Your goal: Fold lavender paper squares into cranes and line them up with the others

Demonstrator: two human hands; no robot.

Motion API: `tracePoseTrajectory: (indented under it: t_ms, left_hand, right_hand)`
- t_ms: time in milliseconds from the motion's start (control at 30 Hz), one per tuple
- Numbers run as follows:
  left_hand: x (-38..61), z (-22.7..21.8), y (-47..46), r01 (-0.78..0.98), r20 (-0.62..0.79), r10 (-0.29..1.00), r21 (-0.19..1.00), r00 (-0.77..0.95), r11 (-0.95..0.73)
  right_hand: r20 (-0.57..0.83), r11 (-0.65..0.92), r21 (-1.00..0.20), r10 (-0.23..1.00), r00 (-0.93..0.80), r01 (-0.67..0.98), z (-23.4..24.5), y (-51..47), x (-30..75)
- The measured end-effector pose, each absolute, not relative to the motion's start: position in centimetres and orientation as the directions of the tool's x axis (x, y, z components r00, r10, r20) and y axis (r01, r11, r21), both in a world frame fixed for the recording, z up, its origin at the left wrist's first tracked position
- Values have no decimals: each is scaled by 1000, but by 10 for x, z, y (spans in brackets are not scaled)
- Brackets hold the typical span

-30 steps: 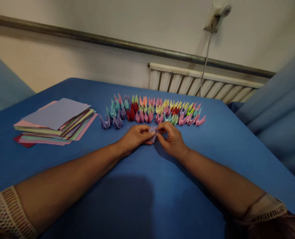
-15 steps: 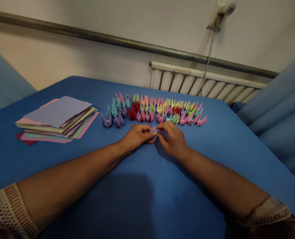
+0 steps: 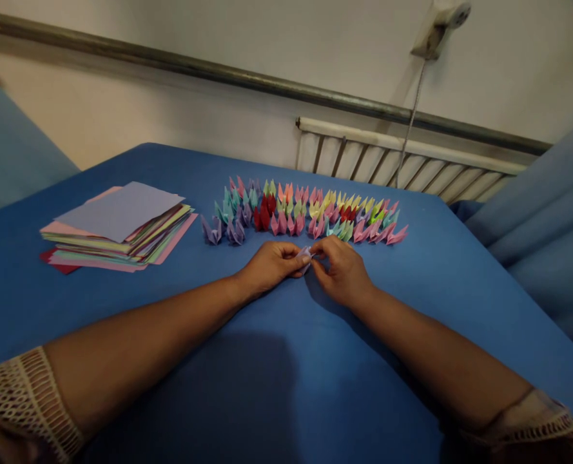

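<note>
Between my hands, low over the blue table (image 3: 358, 341), is a small lilac folded paper crane (image 3: 305, 263), partly hidden by my fingers. My left hand (image 3: 271, 265) pinches it from the left, thumb on top. On the other side my right hand (image 3: 341, 267) has thumb and forefinger closed on a tip of the same paper. Just beyond stand rows of finished paper cranes (image 3: 294, 224) in pink, red, yellow, green, turquoise and purple, the front row a little past my fingertips.
A loose stack of coloured paper sheets (image 3: 122, 219), lilac on top, lies at the left. Behind the table run a metal rail (image 3: 228, 77) and a radiator (image 3: 407, 154). A cord (image 3: 414, 113) hangs from a wall fitting (image 3: 434, 35). Blue curtains (image 3: 532, 219) border both sides.
The whole view has shifted slightly, so things sit a little further right. My hands still hold the lilac crane, with only small finger movements around its tip.
</note>
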State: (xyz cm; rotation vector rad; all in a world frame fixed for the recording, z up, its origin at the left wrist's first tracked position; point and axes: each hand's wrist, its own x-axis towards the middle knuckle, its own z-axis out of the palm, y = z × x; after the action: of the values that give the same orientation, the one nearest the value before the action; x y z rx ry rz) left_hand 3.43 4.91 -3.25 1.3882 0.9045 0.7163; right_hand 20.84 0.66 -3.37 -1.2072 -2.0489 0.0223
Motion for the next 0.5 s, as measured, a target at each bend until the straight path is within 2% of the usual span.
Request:
tracePoseTrajectory:
  t_ms: [200,500]
  left_hand:
    - [34,-29,48,81,-110,866,993,488,81]
    - [35,-33,51,87,-113,857,993,503,80]
  right_hand:
    - [615,558,-350,743,-264,753,-36,6,209]
    - [618,579,-404,744,-256,708,-34,5,207]
